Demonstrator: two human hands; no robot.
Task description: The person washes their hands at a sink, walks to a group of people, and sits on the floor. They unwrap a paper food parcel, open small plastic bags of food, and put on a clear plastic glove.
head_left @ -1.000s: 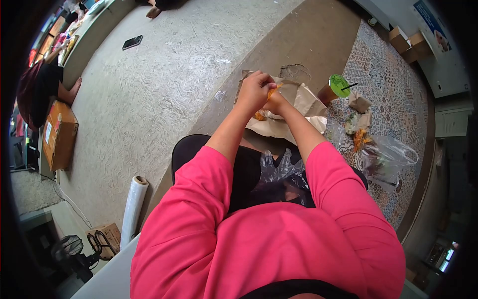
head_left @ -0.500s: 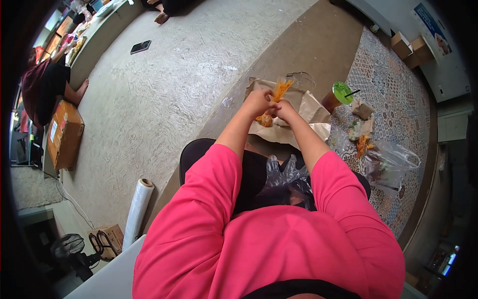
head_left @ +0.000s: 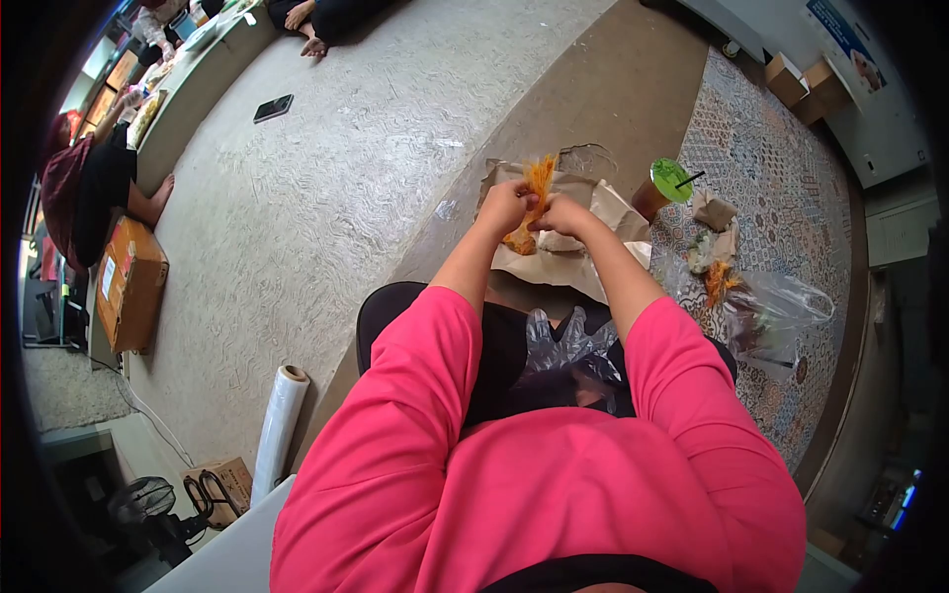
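My left hand is closed around the neck of a small clear plastic bag with orange stuff on it. The bag's gathered top sticks up above my fingers, and its orange, filled bottom hangs below. Close on its right, my right hand has its fingers bent and pressed together by the bag; what they pinch is too small to make out. Under both hands lies spread brown paper, with a pale lump on it, partly covered by my right hand. A crumpled clear plastic glove lies on my lap.
To the right stand a brown drink with a green lid, a folded paper packet, another orange-stained bag and a clear plastic bag. A phone, a film roll and a carton are leftward. Other people sit at upper left.
My hands have drawn slightly apart at the bag's neck. The bag now stands more upright and a little further left. At upper left, more of the other people has come into view.
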